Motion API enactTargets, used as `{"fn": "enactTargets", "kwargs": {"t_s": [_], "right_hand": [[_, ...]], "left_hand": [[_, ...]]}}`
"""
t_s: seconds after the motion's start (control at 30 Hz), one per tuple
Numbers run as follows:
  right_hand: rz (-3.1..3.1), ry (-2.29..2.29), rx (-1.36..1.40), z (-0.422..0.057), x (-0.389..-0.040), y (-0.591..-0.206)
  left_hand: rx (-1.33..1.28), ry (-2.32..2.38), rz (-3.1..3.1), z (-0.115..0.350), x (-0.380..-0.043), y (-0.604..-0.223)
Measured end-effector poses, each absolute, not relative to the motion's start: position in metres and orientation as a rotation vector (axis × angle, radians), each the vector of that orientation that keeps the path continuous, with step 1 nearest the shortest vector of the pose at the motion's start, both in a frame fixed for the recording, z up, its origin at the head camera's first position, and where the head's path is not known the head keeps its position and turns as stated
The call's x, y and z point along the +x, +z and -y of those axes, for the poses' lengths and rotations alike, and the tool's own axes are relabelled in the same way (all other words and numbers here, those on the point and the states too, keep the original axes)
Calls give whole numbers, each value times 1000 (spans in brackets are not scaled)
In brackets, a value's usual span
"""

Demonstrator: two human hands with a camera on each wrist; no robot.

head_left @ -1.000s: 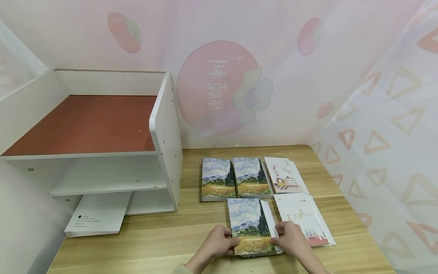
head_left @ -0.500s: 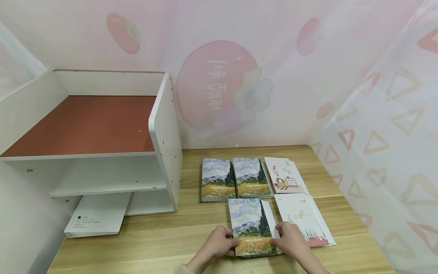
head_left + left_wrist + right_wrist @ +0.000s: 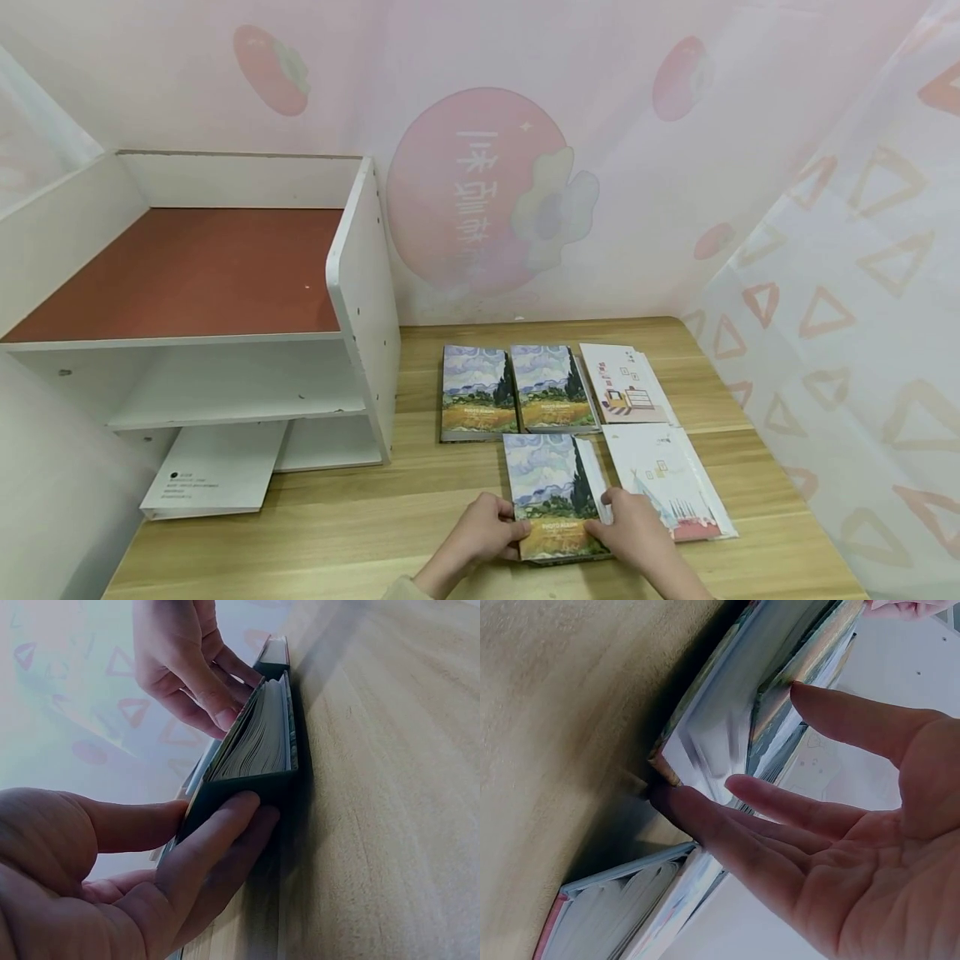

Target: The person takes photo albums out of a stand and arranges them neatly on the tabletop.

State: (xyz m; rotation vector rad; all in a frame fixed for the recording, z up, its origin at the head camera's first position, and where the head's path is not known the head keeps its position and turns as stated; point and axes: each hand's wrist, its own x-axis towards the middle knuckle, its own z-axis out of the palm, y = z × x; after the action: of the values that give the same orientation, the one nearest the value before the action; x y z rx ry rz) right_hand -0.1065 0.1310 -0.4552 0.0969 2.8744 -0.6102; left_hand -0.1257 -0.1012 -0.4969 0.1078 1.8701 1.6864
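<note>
A photo album [image 3: 551,492] with a painted landscape cover lies at the front of the table. My left hand [image 3: 483,529] grips its left edge, thumb on the cover and fingers along the dark green spine [image 3: 240,791]. At the lower right side, my right hand [image 3: 637,533] holds it with the thumb on the cover's edge and the fingers by the white page block [image 3: 716,754]. Two matching albums, one to the left [image 3: 478,392] and one to the right [image 3: 551,387], lie behind it. To the right, a white album [image 3: 663,479] sits close beside my right hand.
Another white album [image 3: 626,383] with a furniture drawing lies at the back right. On the left stands a white shelf unit [image 3: 367,317] with a red-brown top board [image 3: 202,267]. A white book [image 3: 213,471] sticks out of its lowest compartment onto the wooden table [image 3: 337,533].
Between my hands the landscape album has slid slightly to the right. My left hand moved along with it, while my right thumb reaches a little further over the cover.
</note>
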Motion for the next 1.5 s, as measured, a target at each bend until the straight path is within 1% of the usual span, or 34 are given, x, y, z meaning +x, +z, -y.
{"fn": "enactTargets", "kwargs": {"t_s": [0.43,0.87,1.27,1.5], "right_hand": [[-2866,-632,119,-124,-103,-455],[-2844,-653,75,-123,-104,-458],[-2886,-717,93,-123,-110,-449],[-2922,-734,81,-128,-112,-449]], "left_hand": [[118,1670,-1882,97,-127,-498],[154,1616,-1914,98,-127,-503],[108,1731,-1825,110,-130,-496],[96,1760,-1810,115,-128,-494]]}}
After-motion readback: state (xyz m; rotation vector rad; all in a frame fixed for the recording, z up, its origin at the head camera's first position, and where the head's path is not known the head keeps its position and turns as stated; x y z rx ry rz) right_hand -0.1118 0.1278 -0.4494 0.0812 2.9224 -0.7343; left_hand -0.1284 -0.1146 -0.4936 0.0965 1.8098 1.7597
